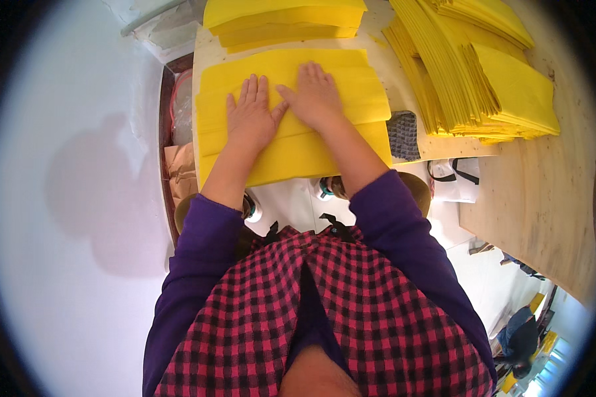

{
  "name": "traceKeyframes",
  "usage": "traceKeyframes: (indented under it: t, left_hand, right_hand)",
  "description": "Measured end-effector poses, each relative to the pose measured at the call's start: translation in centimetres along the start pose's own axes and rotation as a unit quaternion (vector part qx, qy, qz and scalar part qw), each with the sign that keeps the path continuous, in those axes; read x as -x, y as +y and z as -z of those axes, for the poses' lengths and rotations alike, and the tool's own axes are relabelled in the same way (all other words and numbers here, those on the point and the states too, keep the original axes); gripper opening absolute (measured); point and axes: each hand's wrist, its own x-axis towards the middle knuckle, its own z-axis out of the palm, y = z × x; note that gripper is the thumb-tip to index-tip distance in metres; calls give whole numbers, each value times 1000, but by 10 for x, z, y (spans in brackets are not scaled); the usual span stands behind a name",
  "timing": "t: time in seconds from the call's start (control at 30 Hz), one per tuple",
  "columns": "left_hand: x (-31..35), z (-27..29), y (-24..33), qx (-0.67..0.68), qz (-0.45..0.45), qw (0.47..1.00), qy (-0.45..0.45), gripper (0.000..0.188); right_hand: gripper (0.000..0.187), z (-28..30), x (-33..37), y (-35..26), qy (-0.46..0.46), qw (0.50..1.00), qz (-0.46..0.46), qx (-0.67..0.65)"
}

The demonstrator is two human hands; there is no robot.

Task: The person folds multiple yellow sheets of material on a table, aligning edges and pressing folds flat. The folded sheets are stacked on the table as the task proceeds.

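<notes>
Both hands pressed flat on yellow folded sheet (291,135), lying on pale work board (404,79). Left hand (250,118) open, fingers together and stretched, palm down on sheet's left-centre part, grasping nothing. Right hand (314,96) also open and flat, fingers pointing away from body, palm on sheet's centre, just beside left hand, thumbs near each other or touching, cannot tell which. Sheet spread across near half of board, lower edge overhanging board's near rim slightly, fold lines running across it.

Beyond sheet, at board's far edge: low stack of yellow sheets (285,20), touching or just overlapping sheet's far edge. Right of sheet, on board: small dark grey woven pad (402,134), just beside sheet's right edge. Further right of board's centre: big fanned pile of yellow folded pieces (470,66), spilling onto plywood table (543,198).

Left of board: brown paper bag (179,172) and clear plastic wrap (181,106) in narrow gap next to white wall (66,198). Below board's near rim: white bag with black handles (453,178). Purple sleeves (198,258) and red-black checked vest (351,317) nearest camera. Another person (520,337) far off at lower right, well apart from board.
</notes>
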Motion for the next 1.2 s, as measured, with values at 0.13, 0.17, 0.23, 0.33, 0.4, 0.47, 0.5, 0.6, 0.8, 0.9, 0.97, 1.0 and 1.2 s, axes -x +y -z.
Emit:
traceKeyframes:
  t: [0.13,0.17,0.23,0.33,0.4,0.47,0.5,0.6,0.8,0.9,0.97,1.0,1.2]
  left_hand:
    - [-1,-4,3,-6,4,1000,10,72]
    - [-1,-5,3,0,3,1000,8,72]
    - [0,-2,3,12,0,1000,14,71]
    - [0,10,3,44,4,999,-1,68]
    - [-7,22,5,91,29,995,-21,67]
    - [-16,27,17,108,22,993,-31,66]
    - [-22,26,28,98,-3,995,-19,66]
    - [-37,18,54,78,-18,997,1,68]
    - [-21,-2,2,17,60,998,-17,73]
    - [-4,2,-44,9,109,994,-25,74]
    - [3,4,-61,14,126,992,-16,74]
    - [5,5,-65,17,132,991,-11,74]
    - [9,20,-71,-90,93,990,54,70]
  right_hand:
    - [80,7,14,49,13,996,-58,73]
    - [80,10,16,60,14,995,-75,66]
    - [81,13,18,72,7,992,-114,57]
    - [80,12,18,74,7,990,-115,77]
    - [80,11,17,73,5,988,-123,98]
    - [80,11,17,74,6,987,-122,109]
    - [80,10,17,74,8,987,-121,110]
    - [77,9,18,75,30,988,-106,104]
    - [78,6,21,75,36,987,-100,117]
    - [80,7,20,74,23,987,-104,119]
    - [80,8,19,74,21,987,-106,116]
    - [80,9,19,74,20,987,-106,116]
    - [75,13,19,76,44,990,-87,102]
